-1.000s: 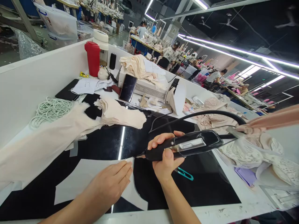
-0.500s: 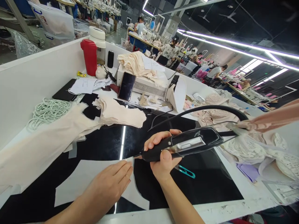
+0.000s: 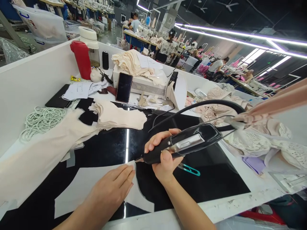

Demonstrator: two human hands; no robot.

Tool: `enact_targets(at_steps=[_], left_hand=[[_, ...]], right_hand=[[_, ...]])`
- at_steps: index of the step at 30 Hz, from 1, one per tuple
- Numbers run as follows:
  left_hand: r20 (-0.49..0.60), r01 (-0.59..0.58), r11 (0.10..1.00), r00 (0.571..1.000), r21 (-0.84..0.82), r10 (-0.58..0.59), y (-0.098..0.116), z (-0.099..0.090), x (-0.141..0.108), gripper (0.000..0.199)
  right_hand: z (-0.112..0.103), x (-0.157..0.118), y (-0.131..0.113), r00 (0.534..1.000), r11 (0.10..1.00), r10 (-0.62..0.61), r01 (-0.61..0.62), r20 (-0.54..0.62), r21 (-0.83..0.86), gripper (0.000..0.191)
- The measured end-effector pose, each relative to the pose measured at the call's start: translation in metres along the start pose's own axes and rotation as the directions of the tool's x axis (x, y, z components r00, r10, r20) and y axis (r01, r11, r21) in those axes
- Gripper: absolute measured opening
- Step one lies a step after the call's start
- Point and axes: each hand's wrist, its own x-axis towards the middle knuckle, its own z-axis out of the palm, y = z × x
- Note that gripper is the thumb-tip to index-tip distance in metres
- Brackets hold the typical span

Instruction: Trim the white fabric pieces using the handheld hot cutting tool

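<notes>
My left hand lies flat, fingers together, on a white fabric piece, near its upper corner. My right hand is wrapped around a black corded handheld tool with a silver lever on its side. The tool's narrow metal tip meets the fabric's corner close to my left fingertips; whether it presses into the cloth is too small to tell. Teal thread snips lie just right of my right wrist, partly hidden by it. Under all this is a shiny black work mat.
Beyond the hands lies a stack of cream fabric pieces; longer cream pieces spread left beside green cord. A phone leans on a white box. Lace bra parts pile up right. A pink cloth strip hangs by the cable.
The whole view has shifted slightly, with background things sliding left. My left hand stays on the fabric, and the tool tip remains at the same corner.
</notes>
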Motion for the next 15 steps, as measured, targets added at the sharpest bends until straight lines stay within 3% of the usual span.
enact_targets(at_steps=[15], left_hand=[[0.057,-0.020,0.999,0.998,0.035,0.018,-0.002,-0.014,0.005,0.033]], right_hand=[[0.001,-0.002,0.005,1.000,1.000,-0.004,0.004,0.020,0.028,0.041]])
